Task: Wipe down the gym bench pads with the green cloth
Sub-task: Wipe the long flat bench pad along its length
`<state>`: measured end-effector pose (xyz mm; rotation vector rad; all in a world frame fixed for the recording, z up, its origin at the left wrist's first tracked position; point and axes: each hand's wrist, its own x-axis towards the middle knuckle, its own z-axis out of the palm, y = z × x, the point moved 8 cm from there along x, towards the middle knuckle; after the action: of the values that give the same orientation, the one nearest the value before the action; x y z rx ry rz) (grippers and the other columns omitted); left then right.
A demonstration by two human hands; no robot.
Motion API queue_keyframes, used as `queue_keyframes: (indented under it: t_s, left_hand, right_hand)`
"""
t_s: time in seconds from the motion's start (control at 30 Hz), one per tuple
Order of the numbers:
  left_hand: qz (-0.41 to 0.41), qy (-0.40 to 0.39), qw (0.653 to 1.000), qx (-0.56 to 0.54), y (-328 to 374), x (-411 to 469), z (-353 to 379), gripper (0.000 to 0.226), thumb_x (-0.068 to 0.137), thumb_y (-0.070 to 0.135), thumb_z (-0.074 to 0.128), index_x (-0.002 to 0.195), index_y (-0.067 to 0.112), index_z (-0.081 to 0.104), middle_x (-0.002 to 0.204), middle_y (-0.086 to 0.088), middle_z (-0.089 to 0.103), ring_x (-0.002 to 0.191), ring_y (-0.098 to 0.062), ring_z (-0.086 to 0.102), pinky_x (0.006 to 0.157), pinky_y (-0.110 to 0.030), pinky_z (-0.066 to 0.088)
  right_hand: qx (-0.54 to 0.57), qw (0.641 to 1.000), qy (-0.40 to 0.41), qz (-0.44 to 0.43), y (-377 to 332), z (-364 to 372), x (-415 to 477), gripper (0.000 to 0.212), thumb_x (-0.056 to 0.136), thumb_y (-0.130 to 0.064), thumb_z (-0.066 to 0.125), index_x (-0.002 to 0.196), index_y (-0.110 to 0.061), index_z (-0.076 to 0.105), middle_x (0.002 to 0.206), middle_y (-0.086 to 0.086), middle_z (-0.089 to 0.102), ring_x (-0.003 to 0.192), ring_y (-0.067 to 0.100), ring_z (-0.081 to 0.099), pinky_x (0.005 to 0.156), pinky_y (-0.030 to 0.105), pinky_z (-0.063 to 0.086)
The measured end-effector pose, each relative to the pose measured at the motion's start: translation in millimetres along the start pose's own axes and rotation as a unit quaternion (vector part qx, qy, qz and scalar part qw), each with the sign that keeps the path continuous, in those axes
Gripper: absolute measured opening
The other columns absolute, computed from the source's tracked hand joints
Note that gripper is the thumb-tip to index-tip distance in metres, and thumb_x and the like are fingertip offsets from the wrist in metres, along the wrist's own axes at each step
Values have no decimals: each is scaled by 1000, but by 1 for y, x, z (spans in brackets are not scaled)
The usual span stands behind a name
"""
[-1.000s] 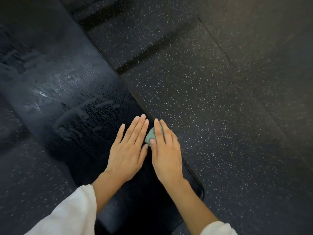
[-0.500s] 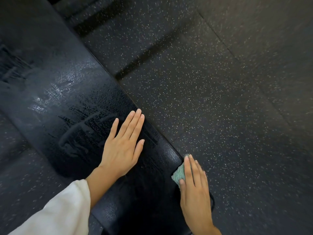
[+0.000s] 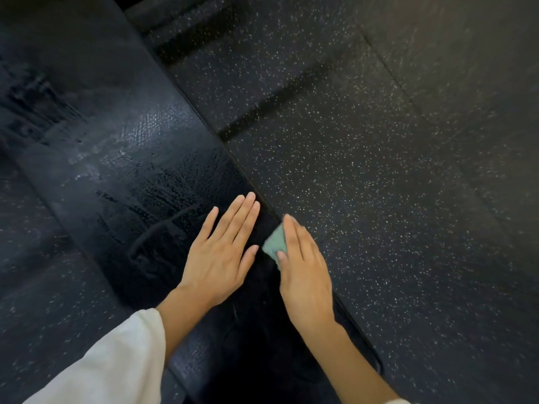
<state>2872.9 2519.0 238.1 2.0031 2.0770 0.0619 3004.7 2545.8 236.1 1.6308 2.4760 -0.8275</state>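
most of the bench pad [image 3: 122, 158] at frame left looks wiped; our flat right hand [image 3: 306, 266] presses the green cloth [image 3: 274, 244] along its edge, left hand [image 3: 217, 258] flat.

Dim light in here, and it's all ground from where I'm standing: a black rubber floor [image 3: 350, 185], peppered with tiny white flecks. The flecks show brightest through the middle, where the light catches them. Toward the far right the surface turns greyer, a soft dull sheen with no hard glare. A thin seam [image 3: 388, 68] cuts diagonally between the tiles there. One dark band [image 3: 274, 104] lies slantwise across the floor, and a second band [image 3: 192, 32] runs parallel further back. Off to the left, a dimmer strip [image 3: 35, 287] of the same speckled rubber, flecks fainter
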Motion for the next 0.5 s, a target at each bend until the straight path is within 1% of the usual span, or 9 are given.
queue_keyframes:
  t_s: [0.07, 0.2, 0.3, 0.37, 0.4, 0.5]
  left_hand:
    - [-1, -1, 1000, -3, 0, 1, -1, 63, 100, 39, 24, 155, 9, 16, 164, -4, 10, 151, -18, 10, 119, -43, 17]
    - [-6, -7, 1000, -9, 0, 1, 0, 64, 100, 39, 25, 155, 9, 14, 164, -4, 9, 151, -18, 9, 119, -43, 17]
    - [-7, -8, 1000, -12, 0, 1, 0, 64, 99, 39, 26, 155, 9, 15, 164, -4, 9, 151, -18, 10, 119, -44, 18]
    - [-6, -5, 1000, -13, 0, 1, 0, 65, 99, 39, 26, 155, 8, 16, 164, -5, 10, 151, -19, 11, 119, -44, 19]
    - [-7, -4, 1000, -12, 0, 2, 0, 65, 99, 39, 26, 155, 8, 16, 164, -5, 10, 151, -19, 11, 119, -44, 19]
    - [-7, -3, 1000, -19, 0, 1, 1, 65, 99, 39, 26, 155, 8, 15, 164, -5, 8, 151, -18, 10, 119, -43, 17]
  right_hand:
    - [2, 1000, -11, 7, 21, -1, -26, 58, 98, -41, 11, 154, -30, 3, 159, -11, 20, 144, 11, 24, 116, 32, 29]
    - [25, 999, -24, 30, 52, -5, -66, 57, 97, -41, 13, 153, -37, 2, 158, -18, 19, 142, 6, 26, 111, 37, 38]
    - [36, 998, -24, 42, 49, -5, -65, 56, 96, -46, 9, 151, -42, -3, 157, -16, 22, 141, 6, 26, 111, 38, 38]
    - [37, 998, -22, 44, 40, -5, -51, 55, 97, -52, 3, 151, -40, -2, 155, -13, 26, 139, 8, 29, 112, 34, 36]
    - [37, 998, -26, 37, 34, -5, -43, 55, 98, -50, 2, 152, -38, -1, 155, -12, 25, 139, 8, 29, 112, 31, 34]
    - [50, 997, -53, 2, 11, -6, -11, 58, 97, -38, 14, 154, -32, 2, 157, -9, 22, 141, 10, 27, 114, 29, 30]
